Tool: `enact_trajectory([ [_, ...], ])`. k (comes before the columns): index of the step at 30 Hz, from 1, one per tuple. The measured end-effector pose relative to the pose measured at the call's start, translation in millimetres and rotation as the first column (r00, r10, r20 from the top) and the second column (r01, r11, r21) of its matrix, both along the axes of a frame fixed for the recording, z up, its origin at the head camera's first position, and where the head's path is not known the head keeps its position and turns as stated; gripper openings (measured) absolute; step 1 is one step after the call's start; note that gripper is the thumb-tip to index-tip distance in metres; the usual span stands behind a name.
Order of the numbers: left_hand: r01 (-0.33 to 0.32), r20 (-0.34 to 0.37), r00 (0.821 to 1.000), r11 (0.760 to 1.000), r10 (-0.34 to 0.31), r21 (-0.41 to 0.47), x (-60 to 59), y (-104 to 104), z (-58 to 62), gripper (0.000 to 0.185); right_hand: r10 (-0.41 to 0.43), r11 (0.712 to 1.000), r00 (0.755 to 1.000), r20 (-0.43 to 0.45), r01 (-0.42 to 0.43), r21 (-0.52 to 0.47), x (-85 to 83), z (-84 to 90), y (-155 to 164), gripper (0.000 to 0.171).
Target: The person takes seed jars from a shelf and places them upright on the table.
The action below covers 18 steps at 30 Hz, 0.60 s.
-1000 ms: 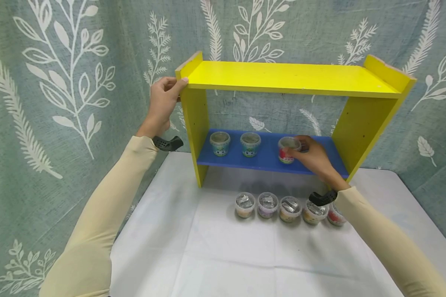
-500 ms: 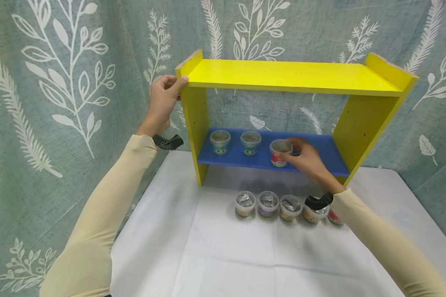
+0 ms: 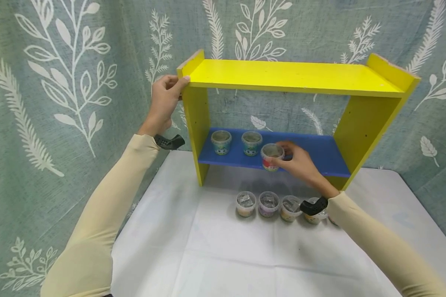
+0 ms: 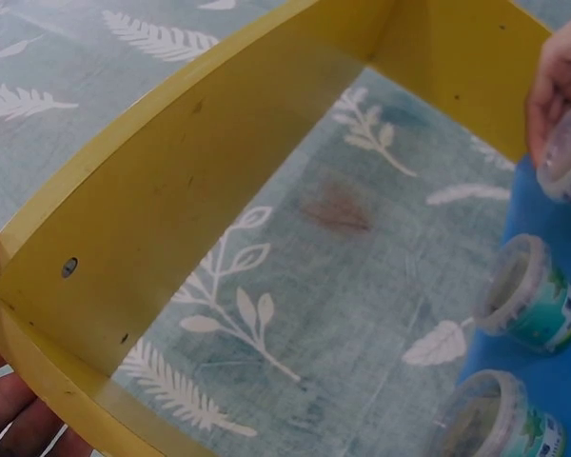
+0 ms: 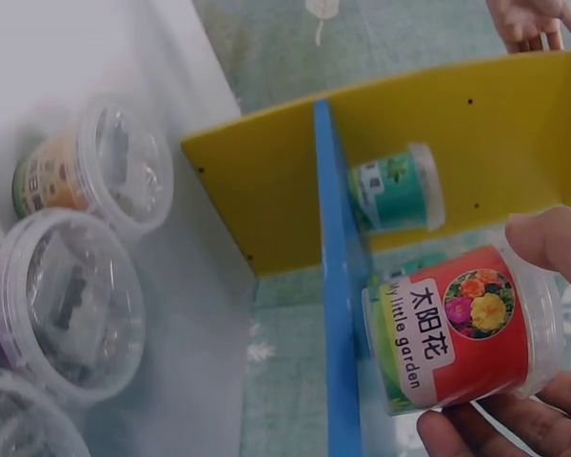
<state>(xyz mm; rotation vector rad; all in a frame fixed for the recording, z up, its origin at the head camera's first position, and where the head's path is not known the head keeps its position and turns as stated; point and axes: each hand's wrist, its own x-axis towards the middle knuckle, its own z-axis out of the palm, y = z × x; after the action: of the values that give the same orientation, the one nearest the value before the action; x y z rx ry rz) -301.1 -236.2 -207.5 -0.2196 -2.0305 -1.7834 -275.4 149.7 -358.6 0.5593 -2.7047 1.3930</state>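
My right hand (image 3: 300, 164) grips a small clear-topped plastic tub (image 3: 270, 164) with a red label, flowers and "My little garden" printed on it. In the right wrist view, the thumb is near its rim and the fingers lie beneath. The tub is at the front edge of the blue shelf board (image 3: 312, 154); whether it touches the board I cannot tell. To its left stand two teal-labelled tubs, one nearer (image 3: 251, 143) and one farther left (image 3: 221, 143). My left hand (image 3: 162, 101) holds the top left corner of the yellow shelf unit (image 3: 293, 76), thumb on the front edge.
On the white table (image 3: 226, 251), in front of the unit, several lidless-looking tubs stand in a row, among them a purple one (image 3: 268, 205) and an orange one (image 3: 245, 205). My right forearm partly covers the row's right end. A leaf-patterned cloth (image 3: 126, 62) hangs behind.
The red-labelled tub has moved left and slightly forward in my right hand, closer to the teal tubs. My left hand keeps its hold on the unit's corner.
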Motion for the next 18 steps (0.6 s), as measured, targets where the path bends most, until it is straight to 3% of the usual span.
enact_trajectory([
  [9, 0.004, -0.001, 1.0, 1.0, -0.004, 0.018, 0.3, 1, 0.5, 0.041, 0.029, 0.999, 0.999, 0.02, -0.028, -0.043, 8.5, 0.7, -16, 0.075],
  [18, -0.002, 0.006, 1.0, 1.0, 0.002, 0.01, 0.9, 1, 0.5, 0.043, 0.057, 0.998, 0.998, 0.018, -0.057, -0.023, 13.1, -3.2, -29, 0.076],
])
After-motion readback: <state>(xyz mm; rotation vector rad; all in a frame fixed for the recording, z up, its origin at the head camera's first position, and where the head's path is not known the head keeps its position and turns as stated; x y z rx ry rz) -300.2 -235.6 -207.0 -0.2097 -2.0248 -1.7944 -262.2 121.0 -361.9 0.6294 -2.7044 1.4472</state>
